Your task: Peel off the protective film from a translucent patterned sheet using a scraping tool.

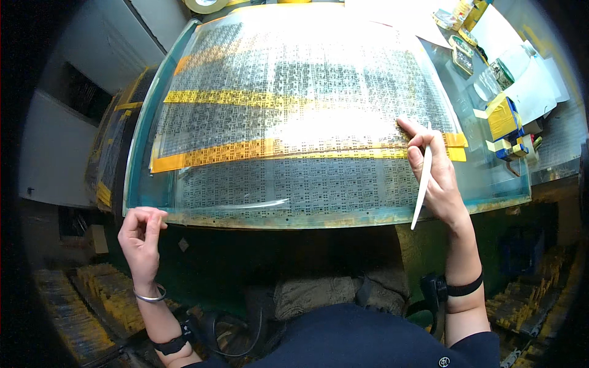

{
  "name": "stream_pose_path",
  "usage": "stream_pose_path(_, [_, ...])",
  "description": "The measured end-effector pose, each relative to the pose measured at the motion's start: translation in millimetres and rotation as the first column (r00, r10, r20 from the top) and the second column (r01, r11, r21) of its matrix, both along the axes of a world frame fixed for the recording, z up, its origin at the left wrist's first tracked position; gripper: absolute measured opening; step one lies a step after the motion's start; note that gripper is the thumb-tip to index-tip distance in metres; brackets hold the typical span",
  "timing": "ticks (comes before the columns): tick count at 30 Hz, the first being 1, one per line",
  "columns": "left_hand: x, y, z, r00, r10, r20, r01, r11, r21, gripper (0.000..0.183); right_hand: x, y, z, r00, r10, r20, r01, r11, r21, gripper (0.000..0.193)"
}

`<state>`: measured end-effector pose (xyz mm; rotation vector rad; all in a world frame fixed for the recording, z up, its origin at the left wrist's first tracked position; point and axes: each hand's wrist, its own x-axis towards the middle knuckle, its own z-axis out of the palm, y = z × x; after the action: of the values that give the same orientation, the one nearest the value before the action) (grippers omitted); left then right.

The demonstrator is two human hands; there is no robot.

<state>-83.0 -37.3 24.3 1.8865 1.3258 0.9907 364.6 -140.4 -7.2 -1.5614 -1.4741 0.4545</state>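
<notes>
Over the lit glass table (138,178) lie clear film sheets (245,126) printed with dense dark circuit-like patterns and crossed by yellow-orange tape strips (211,156). My right hand (438,175) is closed around a slim white pointed stick (422,190), which slants down toward the table's front edge. Its index finger reaches out onto the film near the right end of the tape. My left hand (142,236) is at the front left corner of the table, thumb and fingers pinched together at the edge. What they pinch, if anything, cannot be made out.
At the right stand a yellow-and-blue tape dispenser (506,122), a clear plastic bottle (518,58), white papers (537,92) and small tins (461,56). A tape roll (205,5) lies at the back left. Strong glare covers the film's middle. Yellowish racks (70,306) flank me below.
</notes>
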Motion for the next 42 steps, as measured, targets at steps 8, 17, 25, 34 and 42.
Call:
stream_pose_path(8, [64,-28,30,0.733,-0.364,0.574,0.442,0.897,0.005,0.037,-21,-6,17,0.942,0.116,0.316,-0.223,0.918,0.328,0.032])
stream_pose_path(17, [137,-54,21,0.598,-0.790,0.135,0.789,0.610,0.076,0.042,-105,11,0,0.930,0.345,0.130,-0.368,0.871,0.326,0.028])
stream_pose_path(25, [121,-62,4,0.658,-0.744,0.116,0.749,0.663,0.004,0.045,-97,11,-2,0.917,0.397,-0.025,-0.380,0.894,0.239,0.027])
stream_pose_path(34, [146,-72,-3,0.637,-0.757,0.149,0.745,0.653,0.136,0.023,-100,14,3,0.839,0.531,0.115,-0.538,0.781,0.318,0.043])
stream_pose_path(42, [131,-57,5,0.783,-0.609,0.127,0.564,0.781,0.267,0.050,-95,11,9,0.800,0.477,-0.363,-0.481,0.872,0.088,0.025])
